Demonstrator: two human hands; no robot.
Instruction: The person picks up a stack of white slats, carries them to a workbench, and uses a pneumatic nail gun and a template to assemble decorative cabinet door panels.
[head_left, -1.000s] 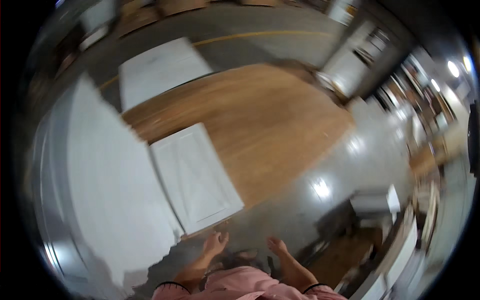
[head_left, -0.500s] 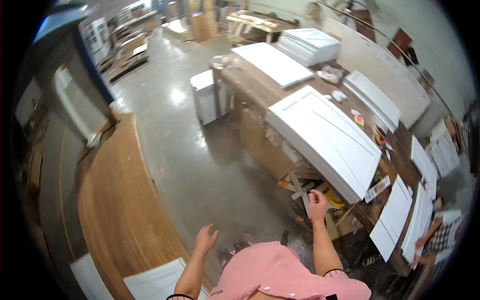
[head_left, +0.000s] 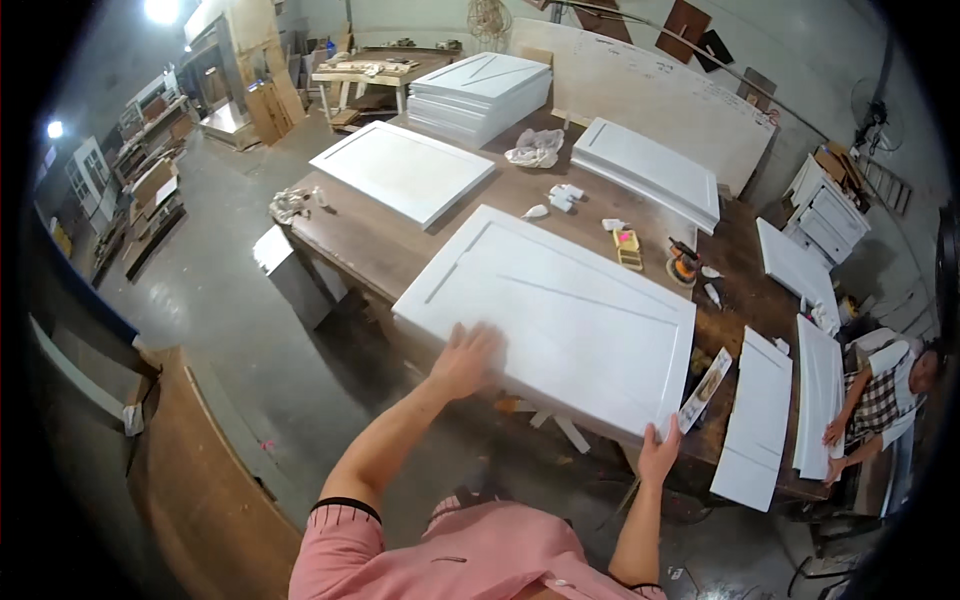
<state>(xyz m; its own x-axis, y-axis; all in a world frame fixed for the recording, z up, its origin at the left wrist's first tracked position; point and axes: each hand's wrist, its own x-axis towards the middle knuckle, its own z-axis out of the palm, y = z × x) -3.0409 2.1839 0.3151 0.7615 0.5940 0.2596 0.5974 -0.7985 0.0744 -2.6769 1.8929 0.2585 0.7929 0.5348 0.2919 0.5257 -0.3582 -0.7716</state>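
Note:
A stack of white cabinet door panels point(head_left: 560, 310) lies in front of me at the near edge of a brown work table point(head_left: 345, 225). The top panel has a recessed border and slanting lines across its face. My left hand point(head_left: 466, 360) rests at the stack's front left edge, fingers stretched out and slightly blurred. At the near right corner, my right hand point(head_left: 658, 455) grips the panel's edge, thumb and fingers on either side of the corner. Just right of that corner lies a narrow box-like strip point(head_left: 705, 390) with a printed face.
More white panels lie around: a single panel point(head_left: 405, 172), a tall stack point(head_left: 480, 95), and a lower stack point(head_left: 650, 170). A sander point(head_left: 683, 265) and a yellow tray point(head_left: 627, 250) are beyond my stack. A co-worker point(head_left: 885, 390) handles a panel at the right.
I have turned right toward the table. Both hands were free in the air before; now the left lies at the stack's front edge and the right is at its near corner.

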